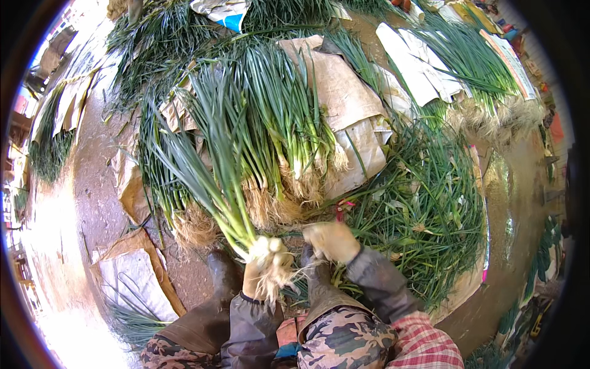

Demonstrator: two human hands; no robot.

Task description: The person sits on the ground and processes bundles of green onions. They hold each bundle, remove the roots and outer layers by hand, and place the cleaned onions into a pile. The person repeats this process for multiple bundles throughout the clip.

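Observation:
A bundle of green onions (235, 203) stands in my left hand (252, 278), its white bases and pale roots towards me and its long green leaves pointing away. The hand is shut around the stems close to the bases, and the roots hide part of it. To the right, my right hand (334, 241) is blurred and apart from the bundle; whether its fingers hold anything is unclear. Beyond both hands lie rows of green onions (276, 120) with stringy tan roots, partly on brown-and-white sacking (343, 92).
A heap of loose green leaves (424, 212) lies at the right. More green onions (479, 60) rest on white sheets at the upper right. A folded sack (133, 272) lies at the lower left on the wet floor (99, 152). My boots stand near the hands.

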